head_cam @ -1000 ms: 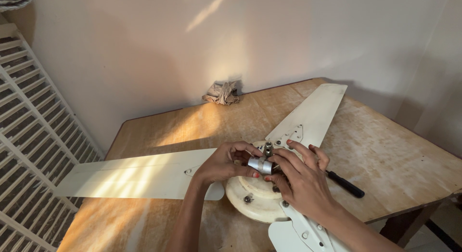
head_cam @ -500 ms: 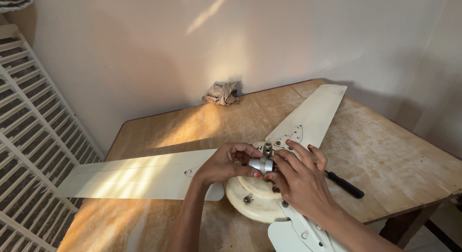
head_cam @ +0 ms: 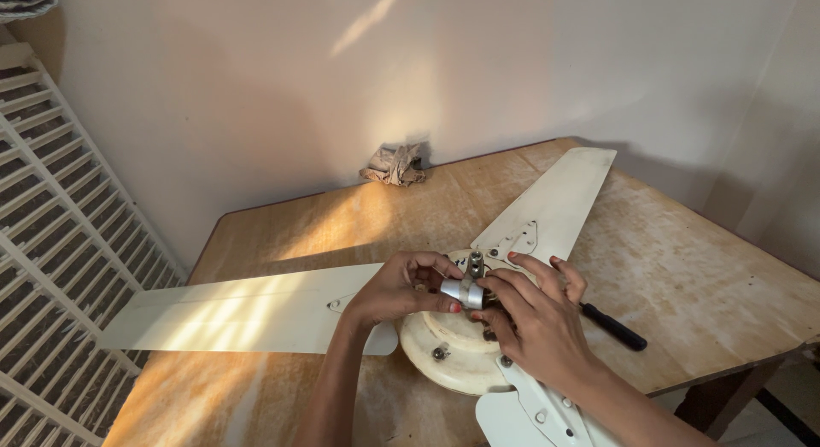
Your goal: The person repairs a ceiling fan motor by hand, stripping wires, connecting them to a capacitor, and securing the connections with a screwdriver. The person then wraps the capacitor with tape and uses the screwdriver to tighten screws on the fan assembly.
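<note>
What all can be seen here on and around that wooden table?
ceiling fan: one, cream, motor hub flat on the table, three blades spread out
metal cylinder: one, silver, at the hub's centre, pinched between both hands
black-handled tool: one, on the table right of the hub
crumpled cloth: one, beige, far table edge by the wall
table: one, worn wood
white grille: one, leaning at the left
left hand: gripping the cylinder from the left
right hand: gripping it from the right
</note>
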